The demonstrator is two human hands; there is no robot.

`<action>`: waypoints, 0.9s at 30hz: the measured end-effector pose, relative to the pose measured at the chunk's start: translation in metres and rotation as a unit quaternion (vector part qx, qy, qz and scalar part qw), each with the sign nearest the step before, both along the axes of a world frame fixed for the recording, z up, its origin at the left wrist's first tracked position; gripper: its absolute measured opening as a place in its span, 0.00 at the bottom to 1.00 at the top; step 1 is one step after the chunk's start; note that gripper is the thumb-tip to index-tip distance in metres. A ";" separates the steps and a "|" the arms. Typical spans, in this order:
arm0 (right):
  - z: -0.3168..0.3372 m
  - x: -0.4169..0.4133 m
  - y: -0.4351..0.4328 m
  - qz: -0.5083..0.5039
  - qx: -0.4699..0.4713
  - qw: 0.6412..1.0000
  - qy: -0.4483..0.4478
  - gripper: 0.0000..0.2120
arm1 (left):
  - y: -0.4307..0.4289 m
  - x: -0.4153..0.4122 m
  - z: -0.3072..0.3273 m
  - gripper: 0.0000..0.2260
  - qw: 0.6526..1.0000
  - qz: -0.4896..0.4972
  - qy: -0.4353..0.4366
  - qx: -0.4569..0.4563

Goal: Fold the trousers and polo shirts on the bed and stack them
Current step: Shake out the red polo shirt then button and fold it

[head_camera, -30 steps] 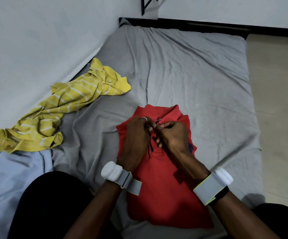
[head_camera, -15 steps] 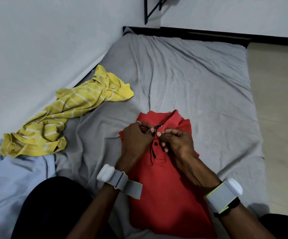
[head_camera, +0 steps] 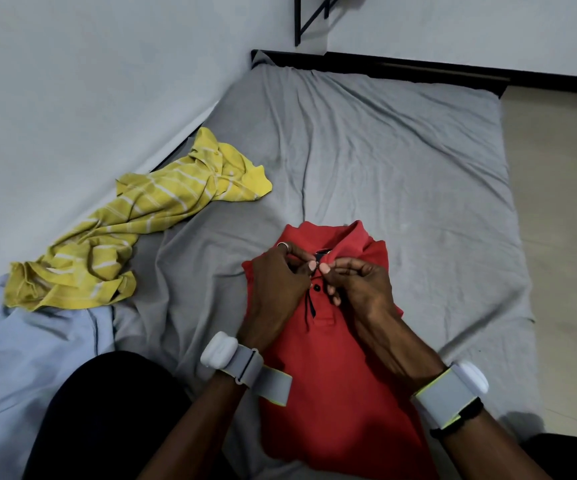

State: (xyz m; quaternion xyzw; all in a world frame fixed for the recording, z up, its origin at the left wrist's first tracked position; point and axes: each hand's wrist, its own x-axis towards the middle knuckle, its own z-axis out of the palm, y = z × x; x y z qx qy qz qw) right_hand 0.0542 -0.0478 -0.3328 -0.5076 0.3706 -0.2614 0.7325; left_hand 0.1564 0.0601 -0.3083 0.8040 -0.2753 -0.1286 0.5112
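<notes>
head view: my left hand and right hand each pinch the red polo near its collar, half folded on the bed, while the yellow polo lies crumpled, so most folding and stacking seems left.

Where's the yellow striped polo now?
Head view, left side: the yellow striped polo lies crumpled on the bed by the wall, apart from the red polo.

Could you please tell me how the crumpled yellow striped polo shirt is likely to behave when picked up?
Probably floppy: the yellow striped polo shirt lies bunched in soft creases, so it should droop from any grip. Likely light, as the fabric looks thin. Pushed, it would probably bunch rather than slide.
</notes>
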 end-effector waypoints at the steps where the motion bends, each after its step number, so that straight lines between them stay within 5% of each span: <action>1: -0.001 -0.001 0.000 -0.001 0.001 1.000 -0.002 0.05 | 0.000 -0.001 -0.001 0.04 1.000 -0.003 0.000 -0.004; 14: 0.001 0.004 0.000 0.032 -0.018 0.999 0.021 0.07 | -0.009 -0.007 -0.001 0.03 0.984 -0.028 -0.176 0.022; 27: 0.015 0.003 0.013 -0.010 -0.087 0.996 0.004 0.09 | -0.002 0.001 0.000 0.10 0.991 -0.071 -0.034 -0.104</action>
